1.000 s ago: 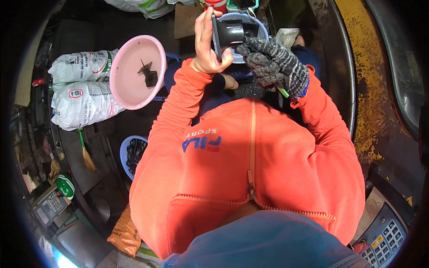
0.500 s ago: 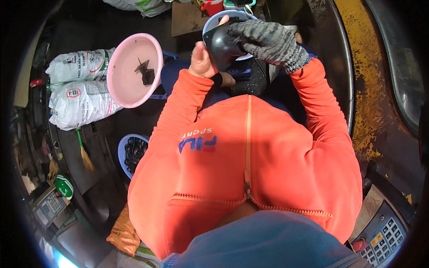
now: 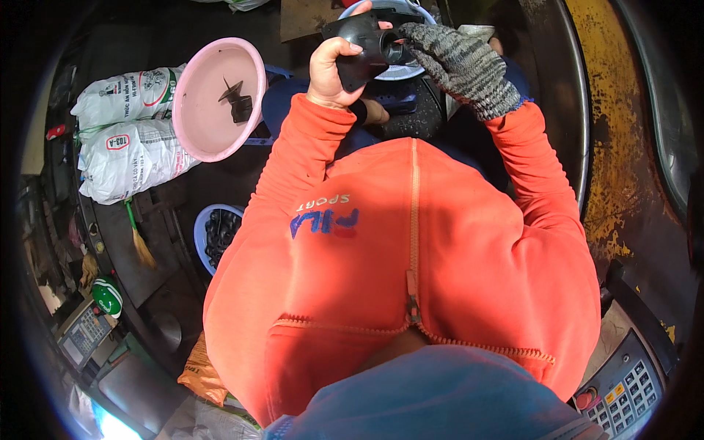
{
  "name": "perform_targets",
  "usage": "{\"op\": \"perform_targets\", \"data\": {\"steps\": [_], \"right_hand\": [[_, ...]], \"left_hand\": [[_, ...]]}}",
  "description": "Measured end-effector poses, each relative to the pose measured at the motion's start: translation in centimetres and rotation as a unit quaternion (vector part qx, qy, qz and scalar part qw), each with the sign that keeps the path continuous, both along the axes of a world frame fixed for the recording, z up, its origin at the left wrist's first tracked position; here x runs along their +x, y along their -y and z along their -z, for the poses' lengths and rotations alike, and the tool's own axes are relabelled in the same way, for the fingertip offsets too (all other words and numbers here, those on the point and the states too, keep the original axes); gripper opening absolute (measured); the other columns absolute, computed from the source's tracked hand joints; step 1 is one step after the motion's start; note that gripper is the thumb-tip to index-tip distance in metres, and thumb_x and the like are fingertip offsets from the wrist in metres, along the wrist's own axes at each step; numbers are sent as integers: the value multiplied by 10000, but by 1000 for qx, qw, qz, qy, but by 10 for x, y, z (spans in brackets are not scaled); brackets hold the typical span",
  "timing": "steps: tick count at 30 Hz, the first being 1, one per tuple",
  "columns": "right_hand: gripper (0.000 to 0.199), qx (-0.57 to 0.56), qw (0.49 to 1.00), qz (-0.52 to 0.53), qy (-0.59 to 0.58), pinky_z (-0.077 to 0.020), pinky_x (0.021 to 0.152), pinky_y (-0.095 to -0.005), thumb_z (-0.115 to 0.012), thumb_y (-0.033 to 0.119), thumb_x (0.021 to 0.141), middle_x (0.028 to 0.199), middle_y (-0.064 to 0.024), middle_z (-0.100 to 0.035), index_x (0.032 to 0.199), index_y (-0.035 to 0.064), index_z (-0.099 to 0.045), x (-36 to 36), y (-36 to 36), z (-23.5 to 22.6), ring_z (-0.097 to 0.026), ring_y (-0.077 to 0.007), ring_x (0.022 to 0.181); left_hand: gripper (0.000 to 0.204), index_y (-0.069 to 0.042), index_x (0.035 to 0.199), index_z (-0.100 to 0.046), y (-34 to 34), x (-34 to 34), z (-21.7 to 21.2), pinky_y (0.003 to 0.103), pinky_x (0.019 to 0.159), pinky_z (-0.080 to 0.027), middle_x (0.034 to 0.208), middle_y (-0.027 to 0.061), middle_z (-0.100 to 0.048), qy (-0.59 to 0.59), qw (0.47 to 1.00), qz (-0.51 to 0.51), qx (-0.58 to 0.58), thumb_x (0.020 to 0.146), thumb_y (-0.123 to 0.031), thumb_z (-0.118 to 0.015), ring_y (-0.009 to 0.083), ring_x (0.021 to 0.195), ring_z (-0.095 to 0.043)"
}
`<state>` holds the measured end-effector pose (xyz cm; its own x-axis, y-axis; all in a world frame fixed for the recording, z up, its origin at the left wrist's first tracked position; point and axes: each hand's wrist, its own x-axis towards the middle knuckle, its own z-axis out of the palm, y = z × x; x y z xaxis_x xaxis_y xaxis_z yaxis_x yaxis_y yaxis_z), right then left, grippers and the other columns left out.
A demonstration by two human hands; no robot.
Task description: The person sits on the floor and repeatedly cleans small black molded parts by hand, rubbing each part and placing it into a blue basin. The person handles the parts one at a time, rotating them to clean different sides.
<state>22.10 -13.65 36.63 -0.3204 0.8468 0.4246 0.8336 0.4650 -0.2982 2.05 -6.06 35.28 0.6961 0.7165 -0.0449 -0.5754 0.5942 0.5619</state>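
Note:
Out in front of me, above a light-blue basin, my bare left hand grips a black plastic part. This part has a broad, flared body and a round collar at its right end. My right hand, in a grey knitted glove, has its bent fingertips closed at that collar. Whether a small tool sits between those fingers is too small to see. Left of my left arm, a pink basin holds a dark piece with thin fins.
Two white printed sacks lie beyond the pink basin. Beside my left elbow is a blue bowl of black pieces. A small broom lies farther left. On the right stand a worn yellow machine frame and a keypad panel.
The black part has turned, so its round collar now shows on the right. My right hand has shifted right to the collar, while my left hand has risen and wrapped the body.

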Motion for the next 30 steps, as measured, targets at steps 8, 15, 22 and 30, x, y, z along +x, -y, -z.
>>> {"op": "perform_targets", "data": {"steps": [8, 15, 22, 30], "right_hand": [[380, 106, 993, -37, 43, -509, 755, -360, -540, 234, 862, 1172, -75, -577, 1233, 157, -555, -14, 0, 1, -599, -251, 977], [383, 131, 990, -29, 44, -497, 824, -363, -586, 157, 831, 1236, -103, -550, 1203, 70, -570, -22, 14, 1, -580, -275, 1049], [470, 176, 983, -36, 35, -462, 917, -367, -587, 163, 816, 1246, -121, -528, 1263, 43, -504, -34, 16, 1, -535, -276, 1124], [464, 104, 993, -36, -39, -467, 877, -397, -602, 79, 792, 1168, -188, -542, 1236, -1, -492, -39, 18, 6, -555, -330, 1034]], "left_hand": [[776, 16, 1358, -303, 1, -3, -17, 446, 922, -437, 1174, 252, -491, 11, 987, -29, 158, 640, -165, -535, 361, 1025, -533], [827, 26, 1370, -284, 3, -1, -19, 408, 928, -426, 1179, 211, -472, 11, 970, -96, 222, 633, -174, -600, 318, 1047, -510], [883, 36, 1382, -265, 2, 3, -31, 370, 934, -416, 1185, 170, -453, 15, 957, -135, 257, 626, -182, -664, 275, 1068, -488], [891, 51, 1381, -263, -3, 6, -20, 352, 934, -393, 1199, 140, -425, -35, 886, -214, 410, 681, -261, -716, 236, 1071, -456]]}}
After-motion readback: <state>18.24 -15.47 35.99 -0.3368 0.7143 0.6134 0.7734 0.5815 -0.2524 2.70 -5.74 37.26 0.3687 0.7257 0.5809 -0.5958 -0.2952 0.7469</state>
